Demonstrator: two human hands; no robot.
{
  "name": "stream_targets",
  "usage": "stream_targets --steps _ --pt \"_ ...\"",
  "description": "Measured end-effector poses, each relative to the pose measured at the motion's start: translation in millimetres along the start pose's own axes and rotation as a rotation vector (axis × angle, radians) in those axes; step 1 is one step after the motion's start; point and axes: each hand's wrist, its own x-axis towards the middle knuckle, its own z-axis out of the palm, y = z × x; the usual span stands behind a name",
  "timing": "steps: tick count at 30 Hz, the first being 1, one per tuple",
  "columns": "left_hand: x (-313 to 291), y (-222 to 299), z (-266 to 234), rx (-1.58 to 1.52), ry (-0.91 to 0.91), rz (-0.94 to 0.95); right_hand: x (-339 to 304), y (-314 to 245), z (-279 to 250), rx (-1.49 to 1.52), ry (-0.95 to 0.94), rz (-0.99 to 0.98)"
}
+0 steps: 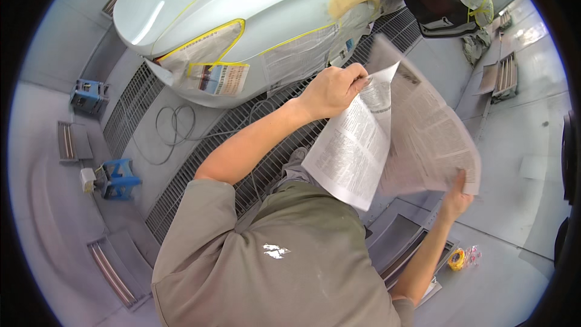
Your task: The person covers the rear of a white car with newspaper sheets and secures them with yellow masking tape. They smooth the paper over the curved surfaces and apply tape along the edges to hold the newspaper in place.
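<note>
The blurred newspaper (pixel 426 136) seems off-white with grey print.

The newspaper (pixel 358 145) is thin, matt paper. At the far side, the car body (pixel 260 15) is smooth and glossy, with sharp highlights; its tan patch (pixel 351 0), from where I stand, appears matt. The floor grating (pixel 169 209) appears metal. Left, the nearer blue stool (pixel 123 175) resembles plastic. Near: shirt (pixel 302 266), matt cloth.

We see a grey floor (pixel 151 181) with dark grating (pixel 181 203); on it lie a looped hose (pixel 193 139) and blue stand (pixel 123 180) left, a yellow tape roll (pixel 457 260) near right.
</note>
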Motion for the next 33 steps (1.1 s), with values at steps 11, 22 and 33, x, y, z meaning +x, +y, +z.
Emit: stream_targets --steps 11,22,33 --pt "83.6 -123.0 -14.4 0.240 -0.141 0.105 109.1 -130.4 -71.2 -0.623 0.085 -0.300" --pt "148.4 -173.3 -54.6 0.408 -0.083 0.137 117.6 -247.7 -22.8 -0.737 0.036 -0.096" --pt "183.2 10.5 -3.1 -0.243 -0.298 0.209 104.5 -252.6 71.9 -0.904 -0.571 -0.267"
